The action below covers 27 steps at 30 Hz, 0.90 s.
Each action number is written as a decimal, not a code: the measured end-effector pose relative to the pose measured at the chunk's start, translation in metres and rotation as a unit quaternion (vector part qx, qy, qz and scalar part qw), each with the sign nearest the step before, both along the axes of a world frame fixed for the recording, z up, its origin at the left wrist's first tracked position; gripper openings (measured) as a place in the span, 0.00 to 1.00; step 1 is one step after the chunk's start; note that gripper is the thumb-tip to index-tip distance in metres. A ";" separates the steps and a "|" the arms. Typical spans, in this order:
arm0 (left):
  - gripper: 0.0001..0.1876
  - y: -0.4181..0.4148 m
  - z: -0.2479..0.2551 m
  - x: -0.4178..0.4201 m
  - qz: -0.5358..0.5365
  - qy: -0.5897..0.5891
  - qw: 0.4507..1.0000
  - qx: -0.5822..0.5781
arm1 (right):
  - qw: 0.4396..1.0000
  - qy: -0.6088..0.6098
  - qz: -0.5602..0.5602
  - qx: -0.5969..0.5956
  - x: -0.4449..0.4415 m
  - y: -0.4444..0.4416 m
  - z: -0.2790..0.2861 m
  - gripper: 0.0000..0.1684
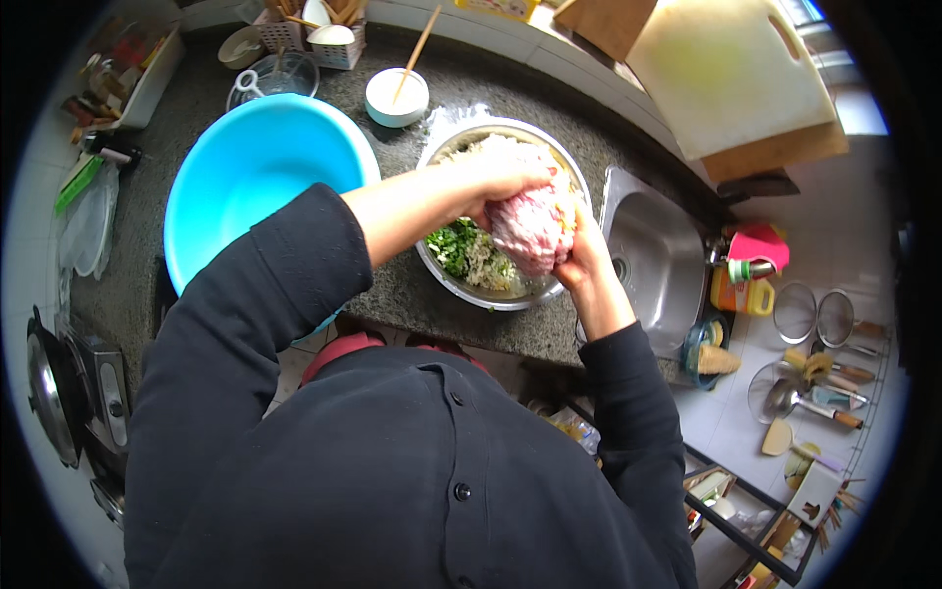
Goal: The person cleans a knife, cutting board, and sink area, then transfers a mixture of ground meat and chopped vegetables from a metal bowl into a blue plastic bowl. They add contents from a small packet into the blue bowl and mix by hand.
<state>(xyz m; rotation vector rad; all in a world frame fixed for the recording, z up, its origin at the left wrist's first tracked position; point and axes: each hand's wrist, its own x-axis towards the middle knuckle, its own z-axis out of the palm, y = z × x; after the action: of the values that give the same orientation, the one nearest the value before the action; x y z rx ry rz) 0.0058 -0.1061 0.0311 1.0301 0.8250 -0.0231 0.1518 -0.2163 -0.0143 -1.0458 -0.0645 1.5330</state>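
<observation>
A large lump of pink minced meat (531,228) is held between my two hands above a wide stainless steel bowl (471,296). My left hand (516,177) grips it from the top left, fingers curled over it. On the lower right side, my right hand (583,247) supports it. Chopped green herbs (450,241) lie in the bowl beneath, beside a pale minced ingredient (489,269) that I cannot name for certain. More pale, finely chopped stuff (497,146) fills the bowl's far side. The meat hides the bowl's middle.
A big blue plastic basin (276,158) stands left of the bowl on the stone counter (397,294). Behind sits a small white bowl (397,110) with a chopstick (418,51). At right is a steel sink (662,250); cutting boards (728,81) lean beyond it.
</observation>
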 end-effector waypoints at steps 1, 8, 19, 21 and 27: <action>0.28 -0.002 0.004 -0.002 0.000 -0.011 1.000 -0.003 | 1.000 -0.004 0.004 0.010 0.000 0.000 -0.001 0.27; 0.29 -0.024 -0.014 -0.025 0.072 -0.050 0.994 -0.057 | 0.999 -0.040 -0.011 -0.017 -0.015 -0.006 -0.008 0.26; 0.23 -0.023 0.011 -0.021 0.144 -0.102 0.984 -0.016 | 0.997 -0.068 -0.014 -0.024 -0.009 0.000 0.020 0.24; 0.24 -0.024 0.006 -0.018 0.136 -0.076 0.988 -0.019 | 0.998 -0.052 -0.021 -0.034 -0.006 -0.001 0.013 0.25; 0.20 -0.026 -0.004 -0.010 0.107 -0.107 0.987 -0.045 | 0.998 -0.058 0.009 -0.036 0.002 -0.002 0.019 0.24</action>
<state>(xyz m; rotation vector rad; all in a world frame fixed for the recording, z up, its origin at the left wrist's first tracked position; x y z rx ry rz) -0.0046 -0.1317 0.0268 0.8386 0.7279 0.2281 0.1540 -0.2179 0.0047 -1.1934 -0.1000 1.5000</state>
